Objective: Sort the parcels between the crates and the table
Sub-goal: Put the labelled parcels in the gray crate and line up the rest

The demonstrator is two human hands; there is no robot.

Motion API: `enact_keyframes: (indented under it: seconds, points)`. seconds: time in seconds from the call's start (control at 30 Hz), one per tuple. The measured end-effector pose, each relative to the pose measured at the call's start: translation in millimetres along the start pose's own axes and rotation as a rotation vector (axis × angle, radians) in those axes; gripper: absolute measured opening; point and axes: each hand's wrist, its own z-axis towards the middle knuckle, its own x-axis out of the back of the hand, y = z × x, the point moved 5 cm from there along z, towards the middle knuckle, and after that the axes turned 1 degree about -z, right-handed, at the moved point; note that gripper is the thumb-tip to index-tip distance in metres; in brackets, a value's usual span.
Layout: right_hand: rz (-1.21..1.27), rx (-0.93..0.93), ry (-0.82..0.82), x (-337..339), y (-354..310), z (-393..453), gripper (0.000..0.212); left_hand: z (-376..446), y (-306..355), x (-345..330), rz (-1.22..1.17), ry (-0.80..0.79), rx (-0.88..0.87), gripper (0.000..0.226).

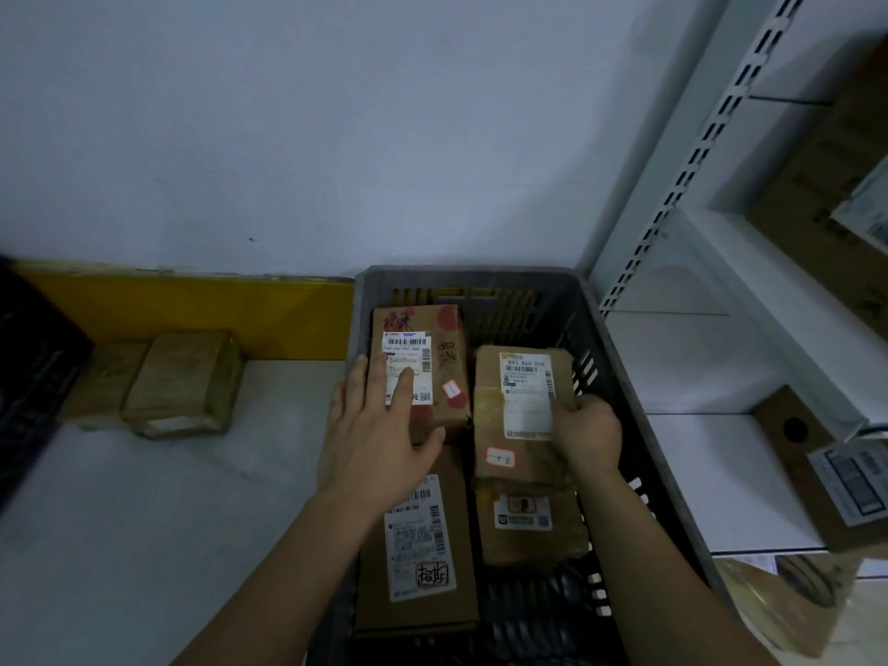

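Sorting looks only begun: 4 parcels lie in the crate (600, 329), about 2 on the desk (144, 497). Left hand (379, 425) rests flat, fingers straight, on the spotted parcel (447, 348); right hand (591, 432) grips the labelled parcel (519, 377).

two bare forearms, no sleeves, hands (379, 439) ungloved.

Four parcels (524, 406) in crate (624, 358); two parcels (185, 382) on table (144, 521) left; shelving (721, 329) right.
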Motion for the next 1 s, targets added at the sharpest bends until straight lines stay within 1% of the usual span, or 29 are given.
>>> enact_keyframes:
  seconds: [0.1, 0.2, 0.27, 0.33, 0.37, 0.4, 0.47, 0.5, 0.53, 0.63, 0.73, 0.83, 0.9, 1.0]
  points:
    - [-0.021, 0.108, 0.092, 10, -16, 7, 0.021, 0, 1, 0, 0.002, -0.008, -0.008, 0.091]
    - [-0.055, 0.213, 0.214, 18, -49, 23, 0.027, -3, 2, 1, 0.002, -0.015, -0.007, 0.09]
    - [-0.07, 0.251, 0.245, 16, -71, 38, 0.023, -3, 3, 2, 0.004, -0.013, -0.008, 0.089]
    - [-0.094, 0.244, 0.231, 8, -84, 51, 0.014, -2, 2, 4, -0.001, -0.009, -0.012, 0.087]
    - [-0.114, 0.231, 0.216, 3, -85, 54, 0.014, -2, 2, 4, -0.002, -0.005, -0.011, 0.087]
    - [-0.139, 0.222, 0.195, -3, -84, 56, 0.019, -2, 1, 5, -0.003, -0.001, -0.009, 0.086]
    - [-0.205, 0.225, 0.134, -14, -75, 56, 0.038, -1, 0, 5, -0.003, 0.0, -0.002, 0.085]
    - [-0.239, 0.244, 0.1, -19, -71, 57, 0.049, -1, 0, 5, -0.004, -0.002, 0.0, 0.085]
    - [-0.255, 0.275, 0.067, -24, -68, 58, 0.054, -1, 0, 4, -0.006, -0.003, -0.001, 0.085]
    - [-0.302, 0.387, -0.044, -36, -71, 58, 0.056, -1, 0, 4, -0.011, 0.001, -0.008, 0.085]
    - [-0.54, 0.443, -0.16, -41, -67, 55, 0.076, -3, 1, 3, -0.009, -0.02, -0.016, 0.087]
    - [-0.728, 0.526, -0.144, -39, -65, 55, 0.085, -1, 4, 5, -0.032, -0.034, -0.025, 0.089]
    - [-0.786, 0.55, -0.102, -38, -70, 52, 0.085, 0, 2, 8, -0.086, -0.032, -0.017, 0.088]
    - [-0.813, 0.599, -0.048, -36, -78, 40, 0.08, 0, -4, 14, -0.224, -0.028, 0.004, 0.084]
